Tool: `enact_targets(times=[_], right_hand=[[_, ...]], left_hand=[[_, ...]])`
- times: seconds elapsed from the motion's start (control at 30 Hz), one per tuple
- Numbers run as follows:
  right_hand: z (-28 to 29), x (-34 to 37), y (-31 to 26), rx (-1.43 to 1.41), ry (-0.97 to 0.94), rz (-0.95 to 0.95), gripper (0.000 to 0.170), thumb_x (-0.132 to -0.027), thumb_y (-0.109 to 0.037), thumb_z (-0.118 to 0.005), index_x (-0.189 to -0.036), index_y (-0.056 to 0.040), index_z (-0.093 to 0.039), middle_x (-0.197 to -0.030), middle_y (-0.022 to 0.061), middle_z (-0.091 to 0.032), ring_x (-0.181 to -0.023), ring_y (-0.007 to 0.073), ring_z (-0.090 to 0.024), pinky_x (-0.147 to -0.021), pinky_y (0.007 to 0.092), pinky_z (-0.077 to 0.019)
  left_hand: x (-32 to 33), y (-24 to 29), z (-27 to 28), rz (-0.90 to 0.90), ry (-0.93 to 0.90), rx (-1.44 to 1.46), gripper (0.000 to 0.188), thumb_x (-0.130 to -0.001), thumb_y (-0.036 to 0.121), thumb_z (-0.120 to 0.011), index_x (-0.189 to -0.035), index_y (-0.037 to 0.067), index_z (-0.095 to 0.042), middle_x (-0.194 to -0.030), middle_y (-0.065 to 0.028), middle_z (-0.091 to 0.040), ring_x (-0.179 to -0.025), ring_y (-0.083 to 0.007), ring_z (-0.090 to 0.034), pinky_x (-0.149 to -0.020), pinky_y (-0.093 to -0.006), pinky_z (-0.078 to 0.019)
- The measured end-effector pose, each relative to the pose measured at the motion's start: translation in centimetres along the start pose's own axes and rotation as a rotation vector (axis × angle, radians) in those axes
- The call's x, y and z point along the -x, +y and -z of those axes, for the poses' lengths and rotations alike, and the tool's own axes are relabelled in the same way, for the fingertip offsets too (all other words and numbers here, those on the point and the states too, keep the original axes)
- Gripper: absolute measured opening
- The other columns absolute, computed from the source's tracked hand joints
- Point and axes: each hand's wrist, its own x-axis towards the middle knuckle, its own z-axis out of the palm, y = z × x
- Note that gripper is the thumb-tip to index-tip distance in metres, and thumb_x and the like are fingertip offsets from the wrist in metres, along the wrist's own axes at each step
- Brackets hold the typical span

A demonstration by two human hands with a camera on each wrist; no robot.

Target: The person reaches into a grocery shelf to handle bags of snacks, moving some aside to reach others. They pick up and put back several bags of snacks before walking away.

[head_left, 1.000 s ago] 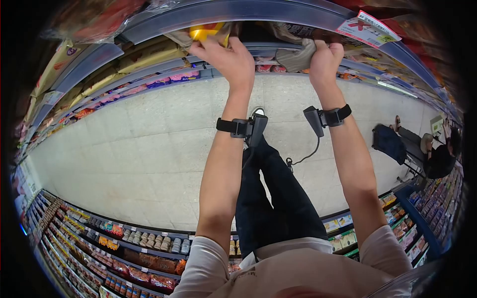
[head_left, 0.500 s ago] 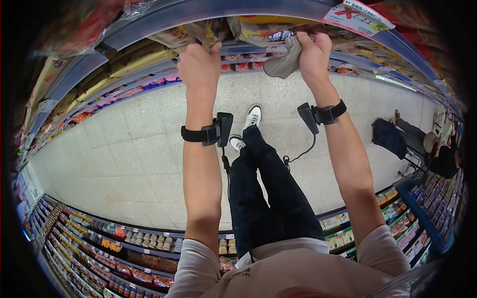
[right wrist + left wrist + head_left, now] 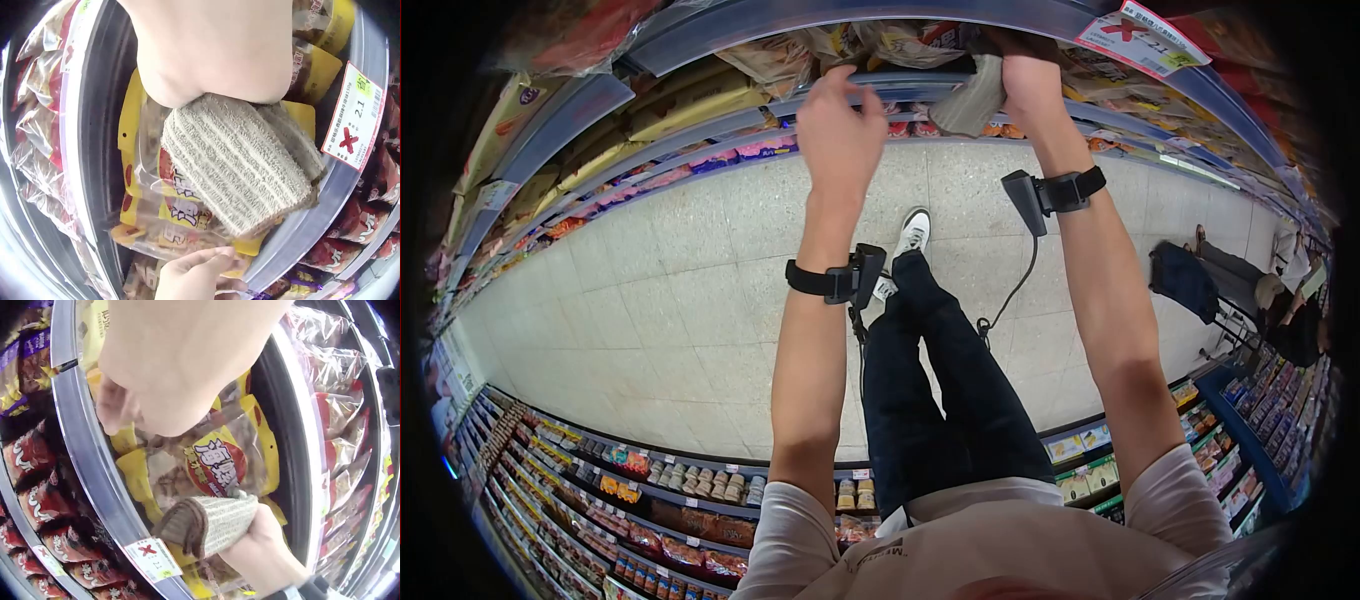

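Observation:
My right hand [image 3: 1032, 85] reaches in under the shelf edge and grips a folded grey striped cloth [image 3: 240, 162]. In the left wrist view the same cloth [image 3: 215, 522] hangs over clear-and-yellow snack bags [image 3: 219, 462] lying on the shelf. My left hand [image 3: 840, 130] is just in front of the shelf edge, its fingers loosely bent and its thumb apart, with nothing in its grasp. Seen from the right wrist, the left hand [image 3: 200, 275] is beside the front of the snack bags, below the cloth.
A price tag [image 3: 1145, 40] with a red cross hangs on the shelf rail. Red snack packs [image 3: 62, 531] fill a lower shelf. Behind me stand shelves of packaged goods [image 3: 700, 485]. To the right along the aisle is a person [image 3: 1290, 310] near a dark blue bag [image 3: 1183, 283].
My left hand first touched a yellow package, shifted left along the bags, then came away with its fingers loosened. The right hand, holding the cloth, moved left, then further under the shelf.

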Motion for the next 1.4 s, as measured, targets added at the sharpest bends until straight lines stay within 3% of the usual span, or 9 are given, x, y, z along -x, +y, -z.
enact_targets(times=[0.1, 0.17, 0.4, 0.5, 0.6, 0.83, 1.03, 1.13, 1.4], right_hand=[[0.6, -0.5, 0.2, 0.009, 0.028, -0.061, 0.028, -0.098, -0.011, -0.072, -0.123, 0.0006, -0.07, -0.116, 0.0098, -0.074, -0.101, 0.022, -0.071, -0.09, 0.0358, -0.0534], [1.3, -1.3, 1.2, 0.785, 0.197, 0.271, 0.033, -0.098, -0.008, -0.063, -0.131, 0.0003, -0.063, -0.121, 0.0218, -0.07, -0.106, 0.035, -0.065, -0.099, 0.0445, -0.0504], [-0.7, 2.1, -1.3, 0.807, 0.276, 0.27, 0.026, -0.093, -0.026, -0.072, -0.097, -0.0001, -0.076, -0.089, 0.0221, -0.076, -0.091, 0.0373, -0.073, -0.084, 0.0431, -0.0541], [-0.8, 2.2, -0.6, 0.715, 0.134, 0.056, 0.032, -0.096, -0.031, -0.067, -0.105, -0.0005, -0.076, -0.096, 0.0231, -0.077, -0.095, 0.0431, -0.071, -0.087, 0.0442, -0.0534], [-1.7, 2.4, -1.6, 0.637, 0.03, -0.041, 0.04, -0.099, -0.033, -0.065, -0.121, 0.0008, -0.07, -0.118, 0.0215, -0.075, -0.11, 0.0313, -0.069, -0.099, 0.0371, -0.0469], [-2.6, 4.7, -2.7, 0.79, 0.027, -0.082, 0.065, -0.081, -0.039, -0.084, -0.131, -0.0007, -0.069, -0.127, 0.0241, -0.072, -0.09, 0.0279, -0.073, -0.087, 0.0344, -0.0551], [-4.6, 4.3, -2.7, 0.929, -0.079, -0.222, 0.064, -0.073, -0.052, -0.091, -0.086, 0.009, -0.075, -0.062, 0.015, -0.069, -0.056, 0.0228, -0.066, -0.064, 0.0356, -0.0554], [-5.9, 3.9, -3.0, 0.886, -0.077, -0.319, 0.055, -0.074, -0.039, -0.093, -0.085, 0.011, -0.072, -0.079, 0.0244, -0.074, -0.076, 0.0365, -0.075, -0.075, 0.0422, -0.0588], [-3.3, 5.5, -1.7, 0.871, 0.059, -0.099, 0.061, -0.074, -0.036, -0.093, -0.108, 0.0091, -0.069, -0.088, 0.0219, -0.077, -0.088, 0.0358, -0.076, -0.088, 0.0413, -0.0579]], left_hand=[[0.0, 0.9, -0.6, 0.03, -0.037, 0.025, 0.024, -0.092, 0.019, -0.073, -0.099, -0.004, -0.074, -0.092, -0.0233, -0.075, -0.074, -0.0419, -0.071, -0.075, -0.0444, -0.0569], [-0.4, 0.7, -1.6, 0.03, -0.114, -0.02, 0.026, -0.093, 0.02, -0.072, -0.094, -0.005, -0.073, -0.092, -0.0269, -0.074, -0.078, -0.0445, -0.072, -0.075, -0.0457, -0.057], [-1.0, 0.6, -4.2, 0.113, -0.204, -0.156, 0.03, -0.096, 0.024, -0.069, -0.09, -0.005, -0.073, -0.084, -0.0287, -0.072, -0.081, -0.0485, -0.071, -0.077, -0.0525, -0.057], [-0.8, 0.5, -3.8, 0.075, -0.206, -0.236, 0.031, -0.096, 0.026, -0.069, -0.094, -0.004, -0.075, -0.081, -0.0266, -0.072, -0.081, -0.0474, -0.072, -0.077, -0.0526, -0.0581], [-0.6, 0.6, -2.3, 0.147, -0.251, -0.309, 0.031, -0.095, 0.028, -0.071, -0.098, -0.002, -0.077, -0.081, -0.024, -0.074, -0.081, -0.0448, -0.073, -0.078, -0.0506, -0.0595], [-1.9, 0.6, 0.9, 0.175, -0.114, -0.48, 0.028, -0.093, 0.029, -0.072, -0.095, 0.001, -0.078, -0.079, -0.023, -0.074, -0.08, -0.0435, -0.074, -0.075, -0.0503, -0.0601], [-2.5, -1.4, 0.8, 0.069, -0.08, -0.498, 0.027, -0.093, 0.026, -0.073, -0.084, 0.0, -0.075, -0.078, -0.0245, -0.073, -0.077, -0.0454, -0.074, -0.069, -0.05, -0.0605], [-2.3, -0.7, 1.6, 0.089, -0.071, -0.489, 0.027, -0.092, 0.024, -0.073, -0.082, -0.001, -0.074, -0.077, -0.0245, -0.073, -0.077, -0.045, -0.074, -0.067, -0.0492, -0.0611], [-0.5, 1.2, 2.5, 0.215, -0.261, -0.547, 0.027, -0.092, 0.03, -0.075, -0.096, 0.004, -0.082, -0.081, -0.0231, -0.075, -0.081, -0.0437, -0.074, -0.074, -0.0471, -0.0607]])
